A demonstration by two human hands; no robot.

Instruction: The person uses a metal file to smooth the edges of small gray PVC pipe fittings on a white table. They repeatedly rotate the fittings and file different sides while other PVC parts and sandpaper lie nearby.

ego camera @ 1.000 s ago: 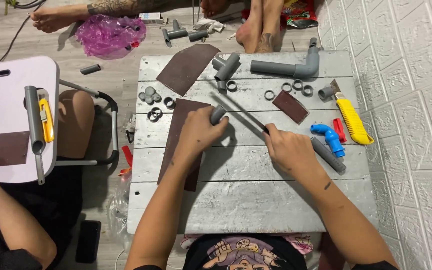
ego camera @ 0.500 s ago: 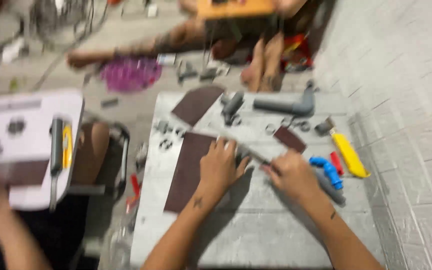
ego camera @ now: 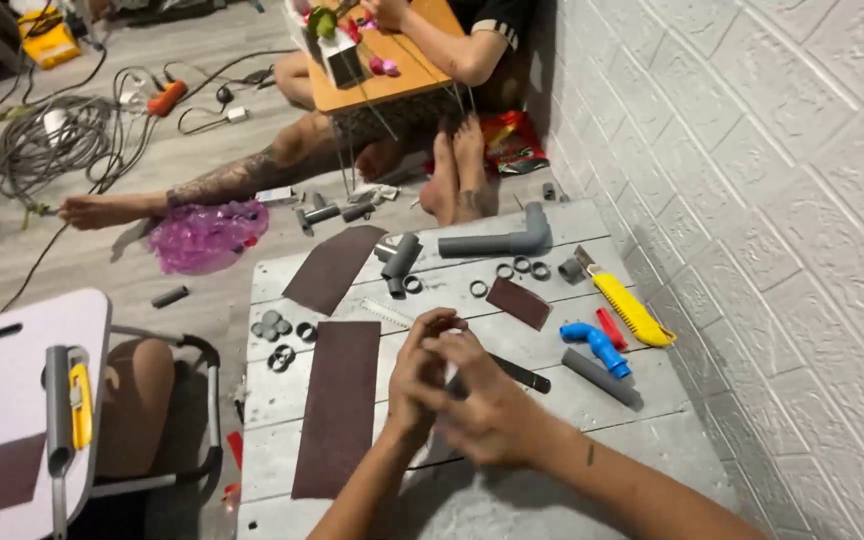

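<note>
Our left hand (ego camera: 414, 372) and right hand (ego camera: 480, 400), a second ago apart along the dark rod (ego camera: 518, 375), now meet above the bench (ego camera: 572, 480); fingers (ego camera: 442, 325) pinch a small piece we cannot identify; the rod lies just right of them.

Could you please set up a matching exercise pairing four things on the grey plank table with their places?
Things:
1. yellow utility knife
2. blue pipe elbow
3. long brown sandpaper sheet
4. grey elbowed pipe

Places:
A. at the table's far edge, near a co-worker's feet
B. left of the person's joined hands
C. nearest the white brick wall, on the right side
D. between a red piece and a loose grey pipe

Pairs: 1-C, 2-D, 3-B, 4-A
</note>
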